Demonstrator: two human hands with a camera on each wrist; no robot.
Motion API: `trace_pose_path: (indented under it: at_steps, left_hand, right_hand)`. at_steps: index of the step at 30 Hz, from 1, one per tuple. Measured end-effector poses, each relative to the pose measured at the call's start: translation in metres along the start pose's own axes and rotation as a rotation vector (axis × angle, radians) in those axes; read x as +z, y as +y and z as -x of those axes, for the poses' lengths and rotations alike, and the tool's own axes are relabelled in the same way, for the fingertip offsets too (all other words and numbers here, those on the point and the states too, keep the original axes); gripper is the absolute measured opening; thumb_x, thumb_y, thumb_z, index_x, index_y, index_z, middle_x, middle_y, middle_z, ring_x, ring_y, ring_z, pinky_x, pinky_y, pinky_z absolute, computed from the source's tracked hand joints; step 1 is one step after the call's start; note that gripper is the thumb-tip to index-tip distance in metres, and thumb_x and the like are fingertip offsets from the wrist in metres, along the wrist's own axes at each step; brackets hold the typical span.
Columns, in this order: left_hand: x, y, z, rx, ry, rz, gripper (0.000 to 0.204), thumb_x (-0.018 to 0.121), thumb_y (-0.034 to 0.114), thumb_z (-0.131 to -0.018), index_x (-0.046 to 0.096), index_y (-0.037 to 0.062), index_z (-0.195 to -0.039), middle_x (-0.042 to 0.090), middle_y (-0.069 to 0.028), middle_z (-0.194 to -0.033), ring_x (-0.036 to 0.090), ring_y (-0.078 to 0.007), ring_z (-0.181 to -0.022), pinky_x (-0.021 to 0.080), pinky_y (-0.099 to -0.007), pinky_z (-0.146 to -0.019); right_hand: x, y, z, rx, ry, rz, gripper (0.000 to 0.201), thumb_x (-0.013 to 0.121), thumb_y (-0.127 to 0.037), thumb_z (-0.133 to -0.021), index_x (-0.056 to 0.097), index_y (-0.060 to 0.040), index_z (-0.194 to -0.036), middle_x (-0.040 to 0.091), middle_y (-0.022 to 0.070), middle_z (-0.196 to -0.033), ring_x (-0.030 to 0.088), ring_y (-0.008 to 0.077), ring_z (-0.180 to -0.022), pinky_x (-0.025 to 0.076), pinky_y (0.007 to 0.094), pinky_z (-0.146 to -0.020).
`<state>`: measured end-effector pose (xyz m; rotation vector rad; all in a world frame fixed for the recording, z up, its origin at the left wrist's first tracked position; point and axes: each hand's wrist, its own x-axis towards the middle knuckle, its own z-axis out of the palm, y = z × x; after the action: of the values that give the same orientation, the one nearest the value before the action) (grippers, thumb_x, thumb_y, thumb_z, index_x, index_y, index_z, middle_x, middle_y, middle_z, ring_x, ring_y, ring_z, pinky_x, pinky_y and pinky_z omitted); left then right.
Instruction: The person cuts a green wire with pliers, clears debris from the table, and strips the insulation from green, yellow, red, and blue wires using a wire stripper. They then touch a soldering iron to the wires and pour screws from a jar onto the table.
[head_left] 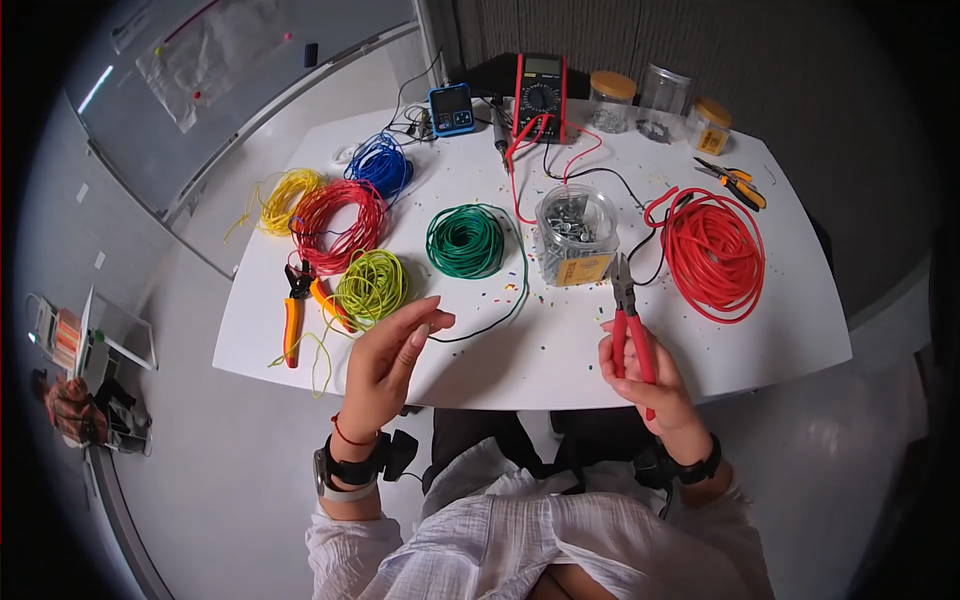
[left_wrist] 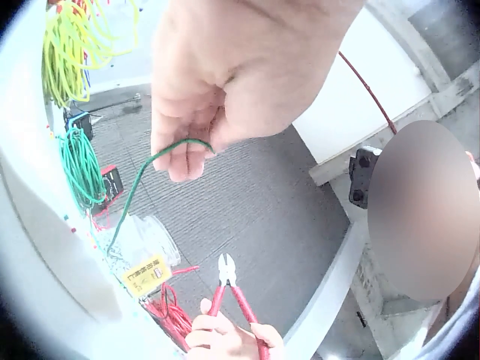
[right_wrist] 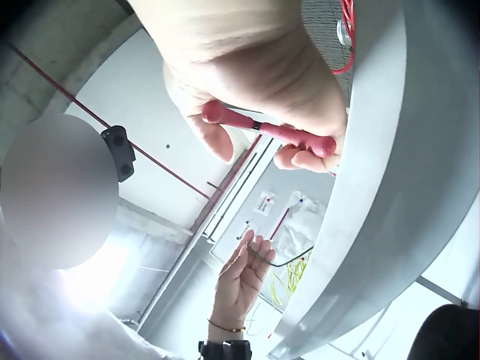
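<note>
My left hand [head_left: 388, 358] pinches the free end of a green wire [left_wrist: 137, 182] between thumb and fingers, near the table's front edge. The wire runs back in a loose curve to its green coil [head_left: 465, 242]. My right hand [head_left: 650, 383] grips a pair of red-handled diagonal cutters [head_left: 632, 335], the metal jaws pointing up and away from the person. In the left wrist view the cutter jaws look slightly parted. A clear plastic jar [head_left: 577, 235] of metal screws or nails stands just past the cutter tips.
Left on the white table [head_left: 560, 370] lie yellow [head_left: 290, 203], blue [head_left: 378, 166], red [head_left: 340, 225] and lime [head_left: 372, 288] wire coils and orange-handled wire strippers [head_left: 293, 320]. A thick red coil [head_left: 712, 255] and pliers [head_left: 738, 186] lie right. A multimeter [head_left: 541, 95] and jars stand behind.
</note>
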<state>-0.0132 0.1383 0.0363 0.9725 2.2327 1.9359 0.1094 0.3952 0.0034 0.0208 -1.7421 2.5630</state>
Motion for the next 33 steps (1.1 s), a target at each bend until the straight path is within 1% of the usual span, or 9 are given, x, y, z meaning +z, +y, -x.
trace_pose_path:
  at_steps: [10,13,15,21,25,26,27,32,33]
  left_hand:
    - [-0.005,-0.009,-0.001,-0.1,0.0,0.09,0.02,0.053,0.008,-0.085,0.054,-0.0053,-0.101,0.064,-0.0121,-0.087,0.061,-0.0173,-0.084,0.047,-0.0262,-0.077]
    - [-0.006,-0.013,-0.001,-0.131,-0.009,0.117,0.011,0.056,0.003,-0.082,0.06,-0.0034,-0.091,0.064,-0.0082,-0.084,0.059,-0.0135,-0.08,0.045,-0.0232,-0.073]
    - [-0.008,-0.012,-0.002,-0.044,-0.032,-0.081,0.005,0.061,0.002,-0.077,0.063,-0.0015,-0.081,0.063,-0.0071,-0.079,0.058,-0.0139,-0.073,0.044,-0.023,-0.069]
    - [0.0,-0.016,-0.005,0.13,0.043,-0.111,0.006,0.065,0.002,-0.073,0.063,-0.0005,-0.077,0.061,-0.0052,-0.072,0.057,-0.0153,-0.07,0.044,-0.0243,-0.066]
    - [0.003,-0.013,-0.001,0.097,0.001,-0.102,0.007,0.065,0.002,-0.074,0.062,-0.0012,-0.078,0.059,-0.005,-0.072,0.056,-0.0135,-0.072,0.044,-0.0233,-0.065]
    - [0.007,-0.01,0.001,-0.011,-0.014,0.054,0.006,0.063,0.002,-0.075,0.061,-0.0019,-0.08,0.059,-0.0053,-0.073,0.056,-0.0128,-0.071,0.044,-0.0227,-0.065]
    - [0.009,-0.009,0.003,-0.117,-0.028,0.208,0.007,0.062,0.002,-0.077,0.061,-0.0027,-0.081,0.058,-0.0057,-0.074,0.056,-0.0121,-0.07,0.045,-0.0221,-0.065]
    - [0.016,-0.011,0.005,-0.165,-0.042,0.299,0.008,0.056,0.002,-0.082,0.06,-0.0049,-0.085,0.059,-0.0082,-0.078,0.058,-0.0131,-0.07,0.047,-0.0228,-0.065]
    - [0.017,-0.011,0.006,-0.169,-0.044,0.345,0.009,0.055,0.002,-0.082,0.06,-0.0052,-0.085,0.06,-0.0091,-0.08,0.059,-0.0138,-0.072,0.047,-0.0232,-0.066]
  right_hand:
    - [0.005,0.003,-0.002,-0.026,-0.084,-0.064,0.06,0.059,-0.005,-0.068,0.034,0.0008,-0.122,0.045,0.0054,-0.094,0.044,0.01,-0.081,0.039,0.0253,-0.076]
    - [0.008,0.003,-0.002,-0.014,-0.114,-0.064,0.059,0.058,-0.005,-0.069,0.033,0.0016,-0.122,0.045,0.0055,-0.094,0.044,0.0108,-0.082,0.038,0.0269,-0.078]
    - [0.009,0.002,-0.003,0.001,-0.121,-0.049,0.059,0.058,-0.005,-0.069,0.033,0.0019,-0.122,0.045,0.0056,-0.093,0.044,0.0114,-0.083,0.037,0.0275,-0.079]
    - [0.01,0.002,-0.023,-0.086,-0.008,0.124,0.061,0.059,-0.006,-0.067,0.034,0.0021,-0.121,0.044,0.0059,-0.093,0.042,0.0128,-0.086,0.035,0.0278,-0.082]
    - [0.011,0.003,-0.023,-0.179,0.016,-0.019,0.061,0.058,-0.003,-0.067,0.032,0.0024,-0.122,0.044,0.0061,-0.094,0.042,0.0129,-0.085,0.035,0.0301,-0.082]
    - [0.012,0.002,-0.021,-0.174,0.013,-0.02,0.061,0.058,-0.003,-0.067,0.032,0.0024,-0.122,0.044,0.0061,-0.094,0.042,0.0129,-0.085,0.035,0.0301,-0.082]
    - [0.013,-0.001,-0.017,-0.162,0.003,0.076,0.063,0.058,-0.002,-0.066,0.032,0.0022,-0.122,0.044,0.0059,-0.093,0.042,0.0131,-0.085,0.035,0.0306,-0.083]
    - [0.014,0.011,-0.009,-0.195,-0.017,0.651,0.064,0.065,-0.007,-0.066,0.035,0.003,-0.121,0.047,0.009,-0.1,0.046,0.0139,-0.079,0.041,0.0273,-0.073]
    - [0.015,0.014,-0.008,-0.17,0.009,0.632,0.061,0.067,-0.009,-0.066,0.038,0.0052,-0.118,0.05,0.0105,-0.101,0.05,0.0145,-0.08,0.043,0.0261,-0.073]
